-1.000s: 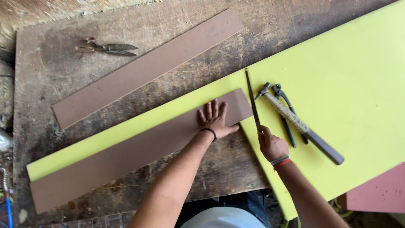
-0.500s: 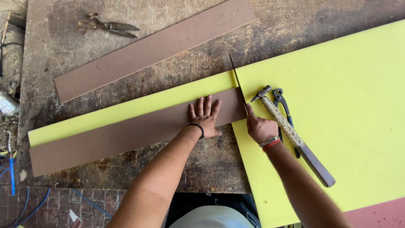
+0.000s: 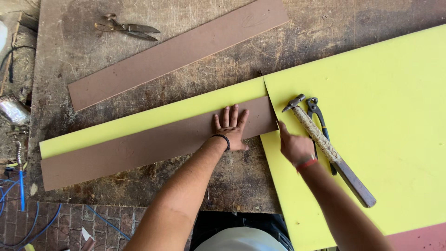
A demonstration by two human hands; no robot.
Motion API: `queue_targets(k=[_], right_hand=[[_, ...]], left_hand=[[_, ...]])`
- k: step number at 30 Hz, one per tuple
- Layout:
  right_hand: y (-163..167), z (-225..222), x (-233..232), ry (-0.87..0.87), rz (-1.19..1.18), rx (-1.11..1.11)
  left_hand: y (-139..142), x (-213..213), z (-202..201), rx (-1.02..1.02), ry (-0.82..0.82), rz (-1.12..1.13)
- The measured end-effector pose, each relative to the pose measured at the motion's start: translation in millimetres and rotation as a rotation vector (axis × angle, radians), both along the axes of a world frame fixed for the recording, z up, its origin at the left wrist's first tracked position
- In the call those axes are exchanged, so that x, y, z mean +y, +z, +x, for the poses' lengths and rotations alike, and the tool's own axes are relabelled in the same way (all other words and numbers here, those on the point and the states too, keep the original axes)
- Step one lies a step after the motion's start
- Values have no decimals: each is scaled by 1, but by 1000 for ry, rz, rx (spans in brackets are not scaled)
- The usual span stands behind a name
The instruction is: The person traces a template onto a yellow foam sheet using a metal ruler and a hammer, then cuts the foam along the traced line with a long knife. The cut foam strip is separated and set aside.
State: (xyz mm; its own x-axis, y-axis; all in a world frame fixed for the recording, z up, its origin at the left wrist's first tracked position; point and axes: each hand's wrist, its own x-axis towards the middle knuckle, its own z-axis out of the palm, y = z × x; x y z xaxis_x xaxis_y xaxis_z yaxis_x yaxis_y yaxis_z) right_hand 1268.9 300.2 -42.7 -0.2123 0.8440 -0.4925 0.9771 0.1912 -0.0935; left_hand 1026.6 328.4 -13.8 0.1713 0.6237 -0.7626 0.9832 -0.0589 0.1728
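My left hand [image 3: 231, 128] lies flat, fingers spread, on the right end of a long brown strip [image 3: 139, 149]. That strip rests on a narrow yellow strip [image 3: 139, 122] of the big yellow sheet [image 3: 381, 83]. Just right of the strip's end, my right hand [image 3: 295, 148] is closed on a thin dark blade [image 3: 268, 95]. The blade runs along the brown strip's end edge, and its tip reaches past the yellow sheet's far edge.
A hammer [image 3: 327, 148] and pliers [image 3: 318, 116] lie on the yellow sheet beside my right hand. A second brown strip [image 3: 176, 51] and scissors [image 3: 127, 29] lie farther back on the scarred wooden bench [image 3: 223, 181]. Cables [image 3: 21, 186] hang at the left edge.
My right hand and the blade have shifted a little farther from me along the strip's end. My left hand stays pressed on the brown strip. The view has shifted slightly.
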Motion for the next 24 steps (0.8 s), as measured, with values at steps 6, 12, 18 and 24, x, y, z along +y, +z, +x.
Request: queue_targets(k=[6,12,18,24], right_hand=[[-8,26,-67,-23,100,112],[-33,104,-212,-34,164,89],[29,128,-245,-94,85,58],[2,17,-208,-1101,-192,1139]], left_hand=[[4,0,-3,-15,-28,-18],[3,-5,-4,-22,-32,10],[-4,-20,-22,-105,84,280],[-14,-19,-36,-79,78,438]])
